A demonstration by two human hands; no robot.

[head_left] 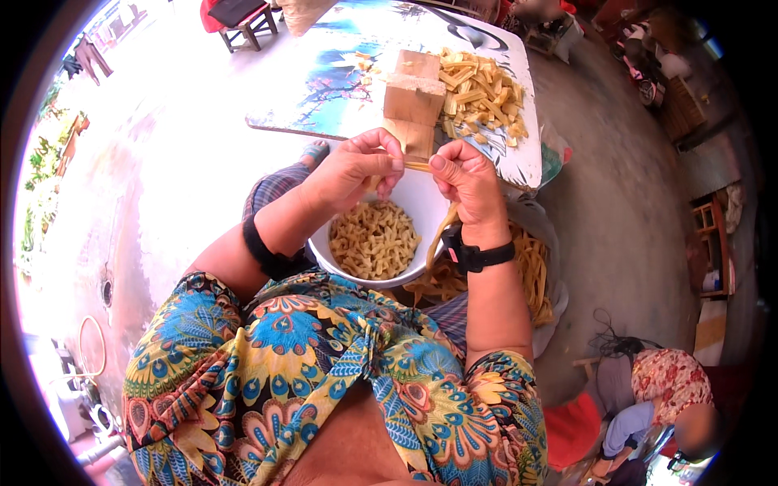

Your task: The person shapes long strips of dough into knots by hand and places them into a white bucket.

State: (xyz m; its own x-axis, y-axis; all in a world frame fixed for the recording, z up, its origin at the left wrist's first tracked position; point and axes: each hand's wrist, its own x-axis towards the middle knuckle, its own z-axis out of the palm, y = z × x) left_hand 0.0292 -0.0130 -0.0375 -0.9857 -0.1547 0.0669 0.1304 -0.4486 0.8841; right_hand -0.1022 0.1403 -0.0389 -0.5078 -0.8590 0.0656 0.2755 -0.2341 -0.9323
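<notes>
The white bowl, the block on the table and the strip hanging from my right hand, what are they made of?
White bowl: probably plastic, perhaps enamel; smooth, pale wall. Block: likely bare wood; tan, with faint grain. Strip: possibly plant or food matter; dull, yellowish, bending as it hangs, exact material unclear.

From my distant post, I receive one wide fisheye view, which looks from the wearer's head steeply downward. Nearest is the multicoloured printed cloth blouse (pixel 300 340), filling the lower edge. The bare left hand (pixel 365 168) and bare right hand (pixel 472 182) come close, around the middle. The rectangular table with white-and-blue printed top (pixel 312 89) lies farther, and the grey floor (pixel 620 178) bends toward the rim.
</notes>
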